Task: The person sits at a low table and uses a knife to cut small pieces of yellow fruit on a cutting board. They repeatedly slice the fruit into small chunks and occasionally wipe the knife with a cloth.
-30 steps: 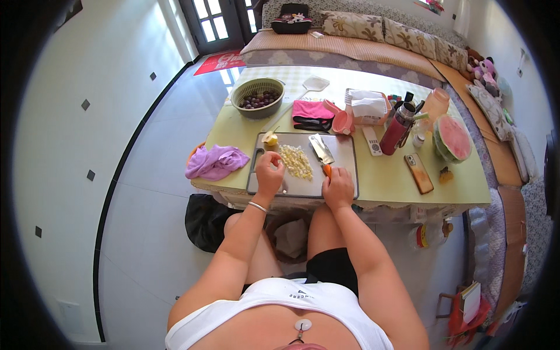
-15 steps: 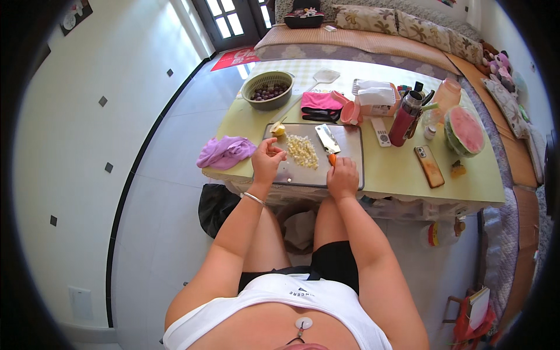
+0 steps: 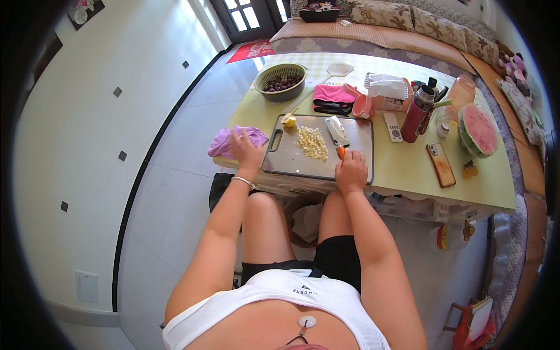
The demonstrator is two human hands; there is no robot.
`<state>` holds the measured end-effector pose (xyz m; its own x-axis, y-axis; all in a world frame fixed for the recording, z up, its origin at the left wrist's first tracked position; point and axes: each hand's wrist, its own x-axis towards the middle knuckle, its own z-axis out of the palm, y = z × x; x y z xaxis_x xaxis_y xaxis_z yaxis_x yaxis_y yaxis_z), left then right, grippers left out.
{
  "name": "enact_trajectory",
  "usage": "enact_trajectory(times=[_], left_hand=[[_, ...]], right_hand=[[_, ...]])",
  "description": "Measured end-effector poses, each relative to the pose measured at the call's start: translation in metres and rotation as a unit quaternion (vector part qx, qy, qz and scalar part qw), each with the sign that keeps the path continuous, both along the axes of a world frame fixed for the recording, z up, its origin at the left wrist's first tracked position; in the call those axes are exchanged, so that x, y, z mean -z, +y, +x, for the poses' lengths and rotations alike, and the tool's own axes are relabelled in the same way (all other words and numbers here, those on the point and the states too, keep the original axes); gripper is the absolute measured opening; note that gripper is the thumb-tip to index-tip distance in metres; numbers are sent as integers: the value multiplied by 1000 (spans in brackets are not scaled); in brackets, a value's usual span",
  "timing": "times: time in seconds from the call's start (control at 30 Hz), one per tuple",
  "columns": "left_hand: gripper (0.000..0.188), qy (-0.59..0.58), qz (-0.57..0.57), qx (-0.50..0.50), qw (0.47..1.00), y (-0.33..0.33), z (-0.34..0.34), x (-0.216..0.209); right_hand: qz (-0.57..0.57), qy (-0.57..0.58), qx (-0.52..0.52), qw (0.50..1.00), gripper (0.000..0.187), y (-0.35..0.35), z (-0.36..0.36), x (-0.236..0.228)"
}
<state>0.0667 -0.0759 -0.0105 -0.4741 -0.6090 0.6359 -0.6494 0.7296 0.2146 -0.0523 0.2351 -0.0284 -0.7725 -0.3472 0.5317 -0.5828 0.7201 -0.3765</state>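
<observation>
My right hand (image 3: 352, 171) is closed round the orange handle of a knife (image 3: 337, 130), whose wide blade lies on the cutting board (image 3: 283, 162) pointing away from me. My left hand (image 3: 246, 150) rests on a crumpled purple cloth (image 3: 219, 144) at the table's left edge, fingers stretched over it and somewhat apart. Between the hands, a heap of small pale-yellow chopped pieces (image 3: 312, 143) covers the middle of the board. A leftover piece of yellow fruit (image 3: 288, 120) with a stem sits near the board's far left corner.
Beyond the board stand a colander (image 3: 280, 90) of dark round fruit, a pink cloth (image 3: 335, 93) and a tissue box (image 3: 389, 96). To the right are a remote (image 3: 392, 127), an uncapped red flask (image 3: 417, 115), a phone (image 3: 441, 165) and a cut watermelon (image 3: 479, 131). A bin (image 3: 300, 224) stands below.
My left hand has gone from above the board's left side leftward onto the purple cloth, its fingers opening out. The right hand stays on the knife. The whole view has shifted slightly.
</observation>
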Motion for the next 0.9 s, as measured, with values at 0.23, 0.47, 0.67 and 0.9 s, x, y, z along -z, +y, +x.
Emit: enact_trajectory(times=[0.23, 0.47, 0.67, 0.9], left_hand=[[58, -92, 221, -136, 961, -71, 36, 7], [18, 367, 114, 18, 923, -104, 59, -55], [13, 461, 344, 414, 706, 8, 95, -218], [26, 352, 319, 619, 625, 142, 110, -311]], right_hand=[[-8, 5, -3, 1000, 37, 4, -3, 0], [-8, 9, -7, 1000, 38, 1, 0, -1], [-2, 5, -23, 1000, 36, 1, 2, -7], [7, 31, -10, 999, 37, 5, 0, -8]])
